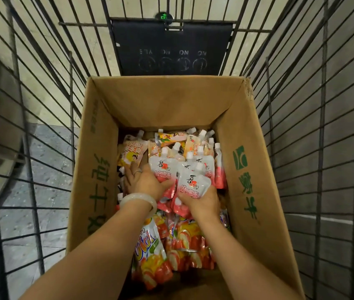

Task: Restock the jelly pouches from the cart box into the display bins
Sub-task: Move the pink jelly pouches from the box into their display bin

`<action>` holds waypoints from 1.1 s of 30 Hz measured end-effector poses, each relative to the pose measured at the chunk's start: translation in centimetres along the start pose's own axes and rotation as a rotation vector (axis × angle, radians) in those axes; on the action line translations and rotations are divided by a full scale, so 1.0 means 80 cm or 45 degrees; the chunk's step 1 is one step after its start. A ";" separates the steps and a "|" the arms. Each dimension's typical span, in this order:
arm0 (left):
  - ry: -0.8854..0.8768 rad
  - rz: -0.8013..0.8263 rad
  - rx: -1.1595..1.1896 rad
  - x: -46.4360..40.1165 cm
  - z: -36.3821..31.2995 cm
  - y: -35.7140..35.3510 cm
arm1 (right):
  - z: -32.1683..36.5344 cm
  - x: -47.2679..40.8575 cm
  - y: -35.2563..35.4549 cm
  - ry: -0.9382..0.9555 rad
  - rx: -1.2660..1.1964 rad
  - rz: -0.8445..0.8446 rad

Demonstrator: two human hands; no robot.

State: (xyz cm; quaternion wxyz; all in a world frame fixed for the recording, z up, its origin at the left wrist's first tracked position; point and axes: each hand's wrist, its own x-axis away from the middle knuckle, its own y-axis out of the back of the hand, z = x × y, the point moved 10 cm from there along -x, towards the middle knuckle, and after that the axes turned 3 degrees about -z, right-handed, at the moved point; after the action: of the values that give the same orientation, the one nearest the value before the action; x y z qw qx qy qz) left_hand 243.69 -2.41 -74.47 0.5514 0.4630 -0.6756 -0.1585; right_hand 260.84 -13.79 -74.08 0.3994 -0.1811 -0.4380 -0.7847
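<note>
A deep cardboard box (249,191) sits inside a wire cart and holds several spouted jelly pouches. Both my hands reach down into it. My left hand (145,182), with a ring and a pale bangle on the wrist, grips a white-and-pink pouch (161,167) from the left. My right hand (202,201) holds the pink bottom end of another white-and-pink pouch (193,182). More pouches of the same kind stand behind them. Orange and yellow fruit-print pouches (150,245) lie at the near end of the box under my forearms. No display bin is in view.
The cart's black wire walls (314,148) rise close around the box on the left, right and far side. A dark child-seat flap (171,46) hangs on the far wall. Grey and beige floor tiles (48,161) show through the wires on the left.
</note>
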 end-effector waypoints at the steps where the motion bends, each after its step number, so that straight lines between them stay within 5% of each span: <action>1: -0.048 -0.047 0.069 0.005 -0.005 0.006 | 0.001 -0.001 0.001 -0.004 -0.011 0.010; 13: -0.024 0.072 1.080 0.058 -0.009 0.016 | 0.015 0.008 0.005 -0.095 -0.431 0.235; 23: 0.044 0.163 1.454 0.123 -0.031 0.097 | 0.131 0.076 0.033 0.090 -0.636 0.584; 33: -0.142 0.099 1.668 0.189 -0.068 0.205 | 0.232 0.159 0.081 0.309 -0.696 0.660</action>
State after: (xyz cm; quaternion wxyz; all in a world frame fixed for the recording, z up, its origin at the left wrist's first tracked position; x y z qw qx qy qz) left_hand 241.67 -4.36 -51.67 0.1252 0.6693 -0.6760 0.2817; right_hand 256.85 -6.23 -52.29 0.5702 -0.2913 -0.1025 -0.7613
